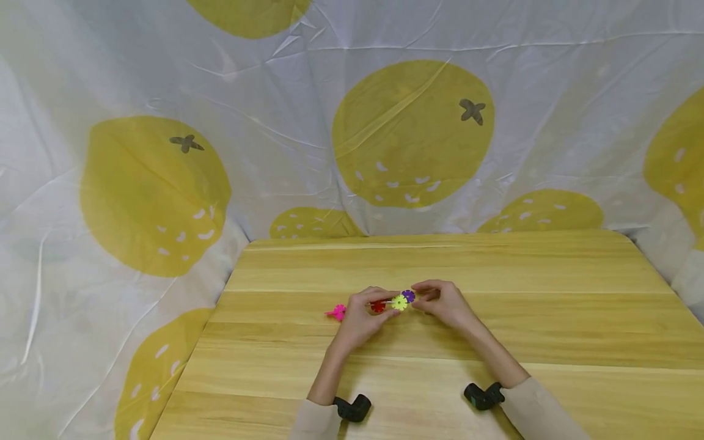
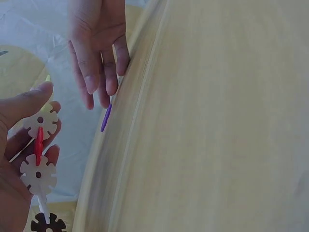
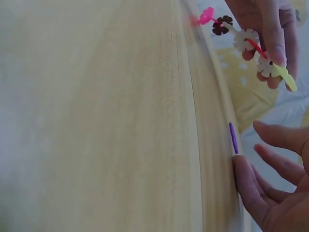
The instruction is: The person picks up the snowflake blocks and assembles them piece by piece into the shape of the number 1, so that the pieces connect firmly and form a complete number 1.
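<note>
My left hand (image 1: 360, 318) holds a chain of notched, flower-shaped plastic discs between thumb and fingers. The yellow disc (image 1: 399, 302) sits at its right end, close to the other hand. Further along are a red disc (image 1: 378, 307), pale discs (image 2: 38, 175), a brown one (image 3: 222, 25), and a pink one (image 1: 340, 312) at the far left. My right hand (image 1: 445, 304) has its fingertips at the edge of a purple disc (image 1: 408, 296), which appears edge-on in both wrist views, apart from the yellow one. The fingers' hold on it is partly hidden.
Both hands are over a wooden table (image 1: 440, 256). A white cloth printed with large yellow fruit (image 1: 412, 134) hangs behind it. Black devices (image 1: 354, 408) sit at the wrists, beside beige sleeves (image 1: 539, 409).
</note>
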Available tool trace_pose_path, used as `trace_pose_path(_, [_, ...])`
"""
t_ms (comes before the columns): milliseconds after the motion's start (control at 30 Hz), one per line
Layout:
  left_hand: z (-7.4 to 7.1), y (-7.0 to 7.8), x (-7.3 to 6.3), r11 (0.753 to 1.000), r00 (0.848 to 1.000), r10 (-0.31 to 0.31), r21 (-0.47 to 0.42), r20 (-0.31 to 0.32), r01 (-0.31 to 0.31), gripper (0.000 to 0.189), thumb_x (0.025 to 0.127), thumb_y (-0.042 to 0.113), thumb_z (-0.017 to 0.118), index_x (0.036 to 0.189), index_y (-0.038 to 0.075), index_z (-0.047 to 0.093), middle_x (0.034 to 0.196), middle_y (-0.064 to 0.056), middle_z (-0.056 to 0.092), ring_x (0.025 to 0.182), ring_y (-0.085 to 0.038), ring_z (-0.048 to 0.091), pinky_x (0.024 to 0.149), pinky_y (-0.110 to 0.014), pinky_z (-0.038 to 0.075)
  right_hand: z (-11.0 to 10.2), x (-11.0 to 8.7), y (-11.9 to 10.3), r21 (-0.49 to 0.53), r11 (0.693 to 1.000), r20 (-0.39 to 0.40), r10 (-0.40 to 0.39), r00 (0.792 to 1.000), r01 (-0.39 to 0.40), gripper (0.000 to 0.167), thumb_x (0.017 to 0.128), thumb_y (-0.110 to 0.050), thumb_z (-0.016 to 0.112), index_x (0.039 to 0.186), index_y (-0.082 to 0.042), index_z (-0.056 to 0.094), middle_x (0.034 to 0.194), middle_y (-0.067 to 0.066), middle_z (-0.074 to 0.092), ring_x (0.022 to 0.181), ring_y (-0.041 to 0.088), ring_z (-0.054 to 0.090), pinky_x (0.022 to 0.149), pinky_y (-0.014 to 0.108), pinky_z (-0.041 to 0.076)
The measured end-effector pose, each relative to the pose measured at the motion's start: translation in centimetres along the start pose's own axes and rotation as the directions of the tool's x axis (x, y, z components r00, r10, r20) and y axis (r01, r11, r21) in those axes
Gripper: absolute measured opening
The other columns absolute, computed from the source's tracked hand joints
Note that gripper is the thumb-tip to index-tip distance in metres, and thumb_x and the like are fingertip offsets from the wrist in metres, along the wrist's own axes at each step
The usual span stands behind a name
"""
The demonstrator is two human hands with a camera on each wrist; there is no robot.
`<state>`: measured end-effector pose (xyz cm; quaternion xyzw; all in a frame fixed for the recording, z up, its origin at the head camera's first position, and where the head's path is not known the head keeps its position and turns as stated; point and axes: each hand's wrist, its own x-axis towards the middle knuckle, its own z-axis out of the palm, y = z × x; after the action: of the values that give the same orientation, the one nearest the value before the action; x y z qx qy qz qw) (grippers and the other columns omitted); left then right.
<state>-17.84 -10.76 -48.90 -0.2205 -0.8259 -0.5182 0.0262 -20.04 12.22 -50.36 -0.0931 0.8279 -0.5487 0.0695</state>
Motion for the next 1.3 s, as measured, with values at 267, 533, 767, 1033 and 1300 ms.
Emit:
trace_pose_path(267, [-0.2,-0.4,-0.1,0.999,1.000,-0.007,0.032,0.003,0.007,0.033,0.087,0.015,0.085,0.119,0.012,0.079,0.109,-0.003,0.078,0.105,-0.018,0.070,0.087,-0.025,0.056,0.5,0.6,0.0,-0.053,0.999,-0.016,-0.003,1.000,0.002,0.035,0.088,-0.004,0.081,0.121,0.003,0.073,0.120,0.024,0.069,0.090,0.020,0.069,0.068,0.021,0.056])
trace_pose_path(533, [-0.4,-0.4,-0.1,0.999,1.000,-0.022,0.025,0.004,0.022,0.032,0.086,0.013,0.085,0.117,0.013,0.080,0.108,-0.003,0.078,0.104,-0.018,0.069,0.085,-0.024,0.055,0.7,1.1,-0.1,-0.014,0.999,0.000,0.031,1.000,-0.031,0.033,0.088,-0.002,0.079,0.120,0.005,0.073,0.122,0.025,0.066,0.082,0.016,0.068,0.063,0.022,0.056])
trace_pose_path(767, [-0.5,-0.5,-0.1,0.999,1.000,-0.013,0.040,0.008,0.013,0.031,0.086,0.013,0.086,0.116,0.012,0.080,0.108,-0.002,0.078,0.101,-0.016,0.069,0.083,-0.024,0.055,0.9,1.5,-0.1,-0.103,0.994,-0.015,0.028,0.999,-0.030,0.030,0.086,-0.005,0.082,0.115,0.002,0.076,0.114,0.022,0.066,0.080,0.016,0.063,0.061,0.022,0.053])
trace_pose_path(1033, [-0.4,-0.6,-0.2,0.999,0.999,-0.032,0.031,0.021,0.031,0.031,0.085,0.010,0.086,0.115,0.013,0.080,0.106,-0.001,0.078,0.099,-0.017,0.069,0.081,-0.024,0.055,1.2,1.6,-0.3,-0.172,0.984,-0.039,0.042,0.998,-0.048,0.024,0.083,-0.009,0.086,0.105,-0.003,0.080,0.106,0.017,0.067,0.080,0.017,0.062,0.064,0.024,0.050])
trace_pose_path(1300, [-0.3,-0.5,-0.1,0.999,0.999,-0.025,0.029,0.025,0.024,0.031,0.085,0.011,0.086,0.115,0.013,0.080,0.106,-0.001,0.079,0.100,-0.018,0.070,0.082,-0.026,0.055,0.9,1.3,-0.6,-0.128,0.990,-0.033,0.048,0.998,-0.052,0.024,0.081,-0.003,0.086,0.099,0.000,0.071,0.092,0.012,0.068,0.075,0.015,0.061,0.067,0.026,0.052])
